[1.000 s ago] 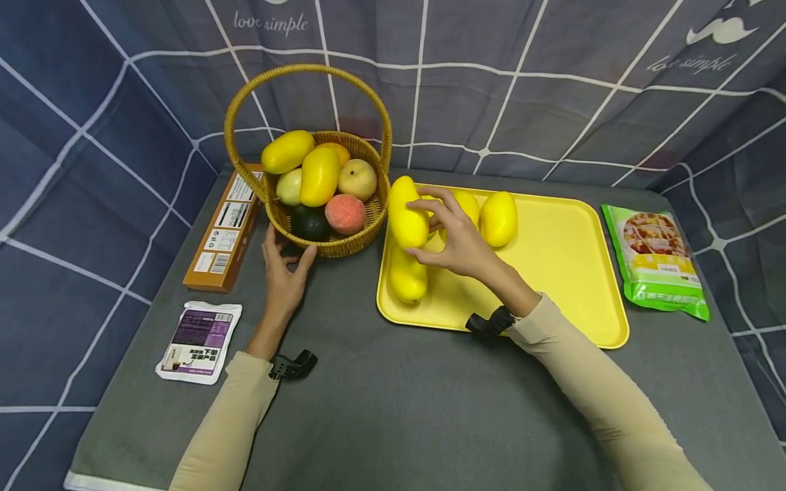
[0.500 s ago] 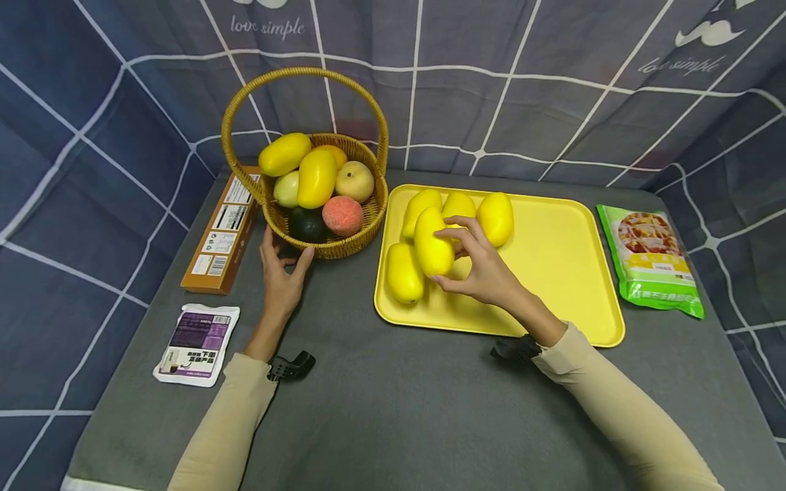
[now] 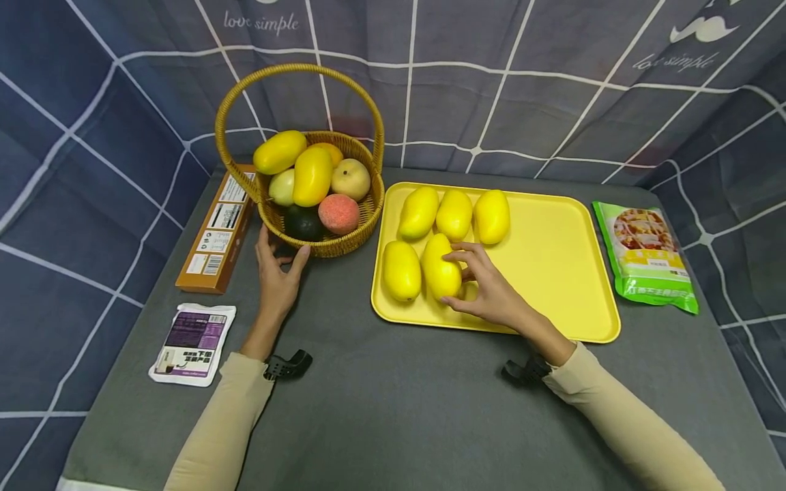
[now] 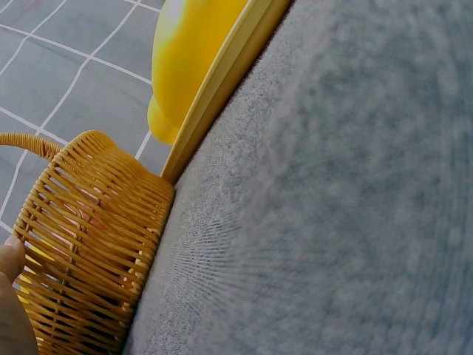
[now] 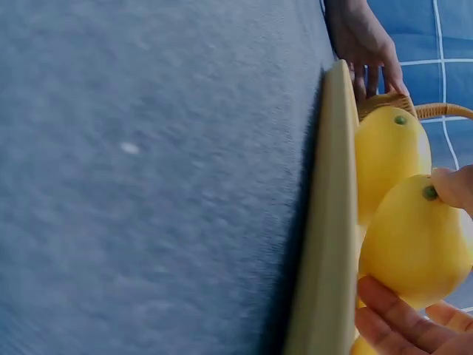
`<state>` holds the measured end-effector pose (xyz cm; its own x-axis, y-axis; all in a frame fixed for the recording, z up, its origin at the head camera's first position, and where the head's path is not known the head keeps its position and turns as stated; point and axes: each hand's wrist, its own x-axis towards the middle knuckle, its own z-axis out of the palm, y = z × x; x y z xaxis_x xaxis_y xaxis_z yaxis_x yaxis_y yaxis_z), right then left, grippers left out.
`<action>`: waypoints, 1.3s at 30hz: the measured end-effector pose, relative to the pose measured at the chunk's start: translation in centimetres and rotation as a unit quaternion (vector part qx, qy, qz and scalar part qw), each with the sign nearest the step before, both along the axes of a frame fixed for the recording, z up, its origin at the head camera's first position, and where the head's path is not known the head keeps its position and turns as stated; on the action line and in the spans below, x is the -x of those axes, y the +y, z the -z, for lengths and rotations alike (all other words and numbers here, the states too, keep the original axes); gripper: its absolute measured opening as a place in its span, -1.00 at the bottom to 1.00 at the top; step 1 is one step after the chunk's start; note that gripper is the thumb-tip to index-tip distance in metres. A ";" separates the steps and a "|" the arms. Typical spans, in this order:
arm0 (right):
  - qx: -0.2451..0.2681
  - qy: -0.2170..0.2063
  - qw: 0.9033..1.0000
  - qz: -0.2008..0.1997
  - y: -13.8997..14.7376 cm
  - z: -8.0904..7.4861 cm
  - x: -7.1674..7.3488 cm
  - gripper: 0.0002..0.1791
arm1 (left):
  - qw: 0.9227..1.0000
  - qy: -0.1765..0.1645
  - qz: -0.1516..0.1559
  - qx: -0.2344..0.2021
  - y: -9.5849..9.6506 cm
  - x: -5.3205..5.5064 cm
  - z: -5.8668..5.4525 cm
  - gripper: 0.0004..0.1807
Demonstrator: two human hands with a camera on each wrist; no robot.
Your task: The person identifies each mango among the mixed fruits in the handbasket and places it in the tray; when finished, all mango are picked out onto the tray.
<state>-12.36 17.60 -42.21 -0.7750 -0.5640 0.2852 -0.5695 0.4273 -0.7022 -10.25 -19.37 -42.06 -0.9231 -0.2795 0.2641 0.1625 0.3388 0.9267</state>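
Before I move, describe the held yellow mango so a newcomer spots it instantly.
Find the yellow rectangular tray right of the brown woven basket. Toward the tray's near left corner, the smooth yellow oval mango is right of a matching mango. Only this one has the right hand gripping it.

The basket partly hid the left hand; right of the basket, the green packet's small print was illegible.

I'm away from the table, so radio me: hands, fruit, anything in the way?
Left hand touching basket. Right hand pinching yellow fruit over tray, contact unclear. Neighbouring fruit close on its left; nothing visibly blocking.
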 end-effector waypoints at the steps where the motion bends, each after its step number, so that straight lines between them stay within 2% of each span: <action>1: 0.000 -0.004 1.000 -0.002 0.0 0.1 0.0 -0.23 | 1.000 -0.001 0.000 0.000 0.0 0.0 0.0 -0.13; 5: -0.006 -0.011 1.000 -0.005 0.2 0.4 -0.2 -0.23 | 1.000 -0.003 0.001 -0.001 0.0 0.0 0.0 -0.13; 13: -0.025 0.014 1.000 0.007 0.4 0.4 -0.2 -0.19 | 1.000 -0.002 -0.001 0.007 -0.1 0.0 0.0 -0.13; 20: -0.052 0.030 0.998 0.017 0.6 0.5 -0.1 0.00 | 1.000 -0.002 -0.002 0.009 -0.1 0.2 0.2 -0.12; 27: -0.089 0.020 0.995 0.028 0.6 0.5 -0.2 -0.05 | 1.000 -0.002 -0.012 0.010 -1.3 1.4 3.1 -0.09; 30: -0.094 0.018 0.995 0.035 0.5 0.4 -0.2 -0.04 | 1.000 -0.001 -0.012 0.011 -1.5 1.5 3.4 -0.09; 37: -0.102 0.010 0.993 0.051 0.4 0.4 -0.3 -0.03 | 1.000 0.001 0.002 0.007 0.0 0.1 -0.2 -0.14; 39: -0.109 0.014 0.992 0.058 0.4 0.4 -0.4 -0.02 | 1.000 0.002 0.001 0.007 0.0 0.1 -0.1 -0.14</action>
